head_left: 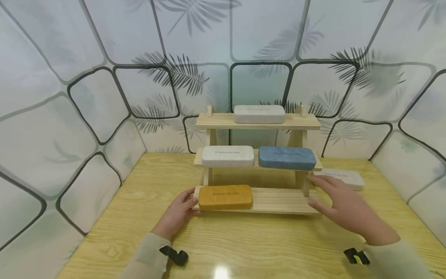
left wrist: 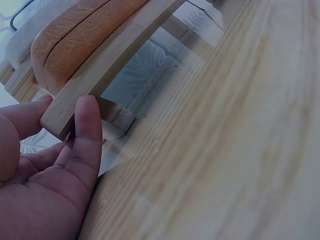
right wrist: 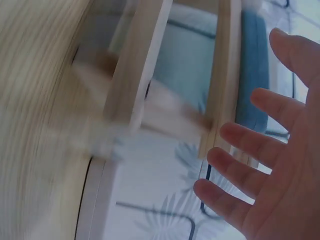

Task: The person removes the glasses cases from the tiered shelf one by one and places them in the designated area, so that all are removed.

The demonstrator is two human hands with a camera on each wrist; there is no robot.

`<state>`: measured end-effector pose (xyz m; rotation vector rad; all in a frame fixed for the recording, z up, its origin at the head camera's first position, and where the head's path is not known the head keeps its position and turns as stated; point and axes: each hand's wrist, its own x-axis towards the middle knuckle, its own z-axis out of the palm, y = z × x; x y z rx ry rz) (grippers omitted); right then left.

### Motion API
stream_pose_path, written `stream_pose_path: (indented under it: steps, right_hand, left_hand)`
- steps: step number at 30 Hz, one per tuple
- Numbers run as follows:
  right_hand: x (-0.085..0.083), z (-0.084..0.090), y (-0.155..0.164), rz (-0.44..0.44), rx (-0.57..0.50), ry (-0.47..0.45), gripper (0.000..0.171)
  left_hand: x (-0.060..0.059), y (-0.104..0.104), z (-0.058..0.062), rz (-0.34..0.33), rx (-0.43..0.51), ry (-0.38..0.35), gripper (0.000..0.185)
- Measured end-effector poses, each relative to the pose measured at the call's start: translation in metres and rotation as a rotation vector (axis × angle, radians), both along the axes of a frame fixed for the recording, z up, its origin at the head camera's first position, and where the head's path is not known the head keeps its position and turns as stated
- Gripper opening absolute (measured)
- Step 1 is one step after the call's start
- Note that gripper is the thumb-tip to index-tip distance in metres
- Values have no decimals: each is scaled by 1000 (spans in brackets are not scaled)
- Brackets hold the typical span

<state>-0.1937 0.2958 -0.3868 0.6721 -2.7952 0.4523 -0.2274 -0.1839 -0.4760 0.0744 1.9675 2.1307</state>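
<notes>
Yellow tabletop (head_left: 265,236) beneath pale three-tiered wooden rack (head_left: 278,198), left hand (head_left: 179,214) round one end, right hand (head_left: 348,209) empty, outspread

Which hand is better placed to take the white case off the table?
Likely the right hand: empty and close to that white case, while the left hand, farther away, grips the wooden stand.

Pale walls (head_left: 265,35) with dark outlines (head_left: 259,63) and grey leaves (head_left: 186,75) border a yellowish wood-grain desk (head_left: 251,242); glare (head_left: 221,272) brightens its near side.
</notes>
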Motion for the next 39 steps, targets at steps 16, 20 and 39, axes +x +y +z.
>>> stream_pose_path:
  steps: [16,20,39]
  right_hand:
    - [3,-14,-73,181,-33,-1,68]
    - [2,-22,-93,215,-26,-6,69]
    - [-10,-33,-175,247,69,-4,77]
  left_hand:
    - [-1,2,-1,-12,-4,-2,59]
    - [0,2,-1,-11,0,-1,59]
    - [1,1,0,7,1,2,62]
